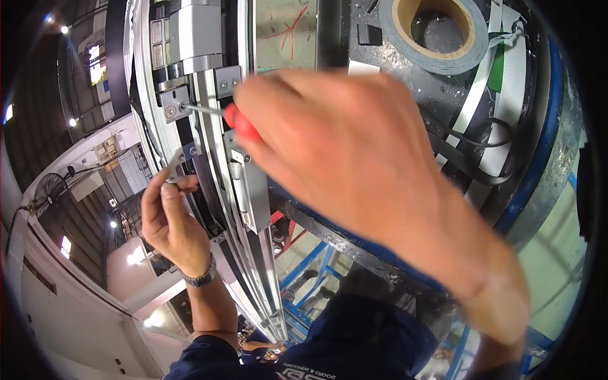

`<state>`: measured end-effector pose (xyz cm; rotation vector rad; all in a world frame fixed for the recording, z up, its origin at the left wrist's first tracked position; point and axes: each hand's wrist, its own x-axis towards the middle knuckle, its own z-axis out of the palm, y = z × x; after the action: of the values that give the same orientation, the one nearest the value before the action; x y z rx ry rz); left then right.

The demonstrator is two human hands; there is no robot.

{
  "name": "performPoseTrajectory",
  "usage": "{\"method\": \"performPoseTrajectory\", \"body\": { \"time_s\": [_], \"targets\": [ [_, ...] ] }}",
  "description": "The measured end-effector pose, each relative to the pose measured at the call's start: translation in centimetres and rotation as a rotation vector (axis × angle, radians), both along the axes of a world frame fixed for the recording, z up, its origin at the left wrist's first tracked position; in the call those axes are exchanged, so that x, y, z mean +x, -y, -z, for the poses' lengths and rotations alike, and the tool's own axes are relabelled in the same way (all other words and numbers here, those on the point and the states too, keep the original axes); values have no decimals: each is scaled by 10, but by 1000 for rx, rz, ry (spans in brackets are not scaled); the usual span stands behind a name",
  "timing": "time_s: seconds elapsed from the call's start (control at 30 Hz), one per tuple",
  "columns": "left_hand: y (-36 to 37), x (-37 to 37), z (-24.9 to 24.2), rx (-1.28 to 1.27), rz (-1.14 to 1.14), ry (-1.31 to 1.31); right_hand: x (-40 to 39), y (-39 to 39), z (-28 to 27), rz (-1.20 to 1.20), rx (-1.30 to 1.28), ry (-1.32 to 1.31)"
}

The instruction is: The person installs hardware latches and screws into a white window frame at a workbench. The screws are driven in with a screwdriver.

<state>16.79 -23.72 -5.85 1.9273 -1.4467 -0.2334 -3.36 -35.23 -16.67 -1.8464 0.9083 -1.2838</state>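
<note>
My right hand (335, 139) is wrapped round the red handle of a screwdriver (242, 123), blurred by motion. The screwdriver's shaft reaches left to a screw on a small metal plate (172, 109), which is fixed to the long aluminium profile (215, 126). Lower left, my left hand (171, 218), with a watch on the wrist, pinches the lower end of a small metal bracket (182, 166) against the profile's edge. Two screw heads show on that bracket's upper part. Another plate with two screws (228, 81) lies right of the screwdriver tip.
A large roll of grey tape (465, 47) lies on the dark workbench (405, 69) at the upper right, near a small black block (369, 35) and a black cable (487, 143). Blue metal frames (310, 259) stand below the bench. A fan (52, 191) is at the far left.
</note>
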Motion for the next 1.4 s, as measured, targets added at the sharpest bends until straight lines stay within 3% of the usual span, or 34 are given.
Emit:
{"method": "performPoseTrajectory", "body": {
  "time_s": [0.13,0.23,0.33,0.4,0.63,0.73,0.87,1.0,1.13,1.4],
  "targets": [
    [-2,-18,8,109,-52,-517,2,17,4,39,-154,-4],
    [-2,-32,12,82,-207,-634,10,0,10,41,-89,-28],
    [-13,-25,11,131,-143,-660,18,-19,-6,8,16,32],
    [-15,-32,8,123,-219,-636,13,-13,-26,-40,126,53],
    [-19,-27,23,179,-299,-564,6,-8,-31,-127,163,49],
    [-8,-24,29,166,-318,-664,-1,-11,-22,-129,172,34],
    [11,-17,28,75,-298,-1084,-28,-23,-10,-102,304,162],
    [29,-17,33,32,-328,-1280,-54,-47,-9,-134,401,245],
    [35,-23,36,43,-267,-1442,-51,-61,1,-71,410,268],
    [40,-17,39,33,-218,-1505,-55,-65,8,-51,339,221]
  ]
}}
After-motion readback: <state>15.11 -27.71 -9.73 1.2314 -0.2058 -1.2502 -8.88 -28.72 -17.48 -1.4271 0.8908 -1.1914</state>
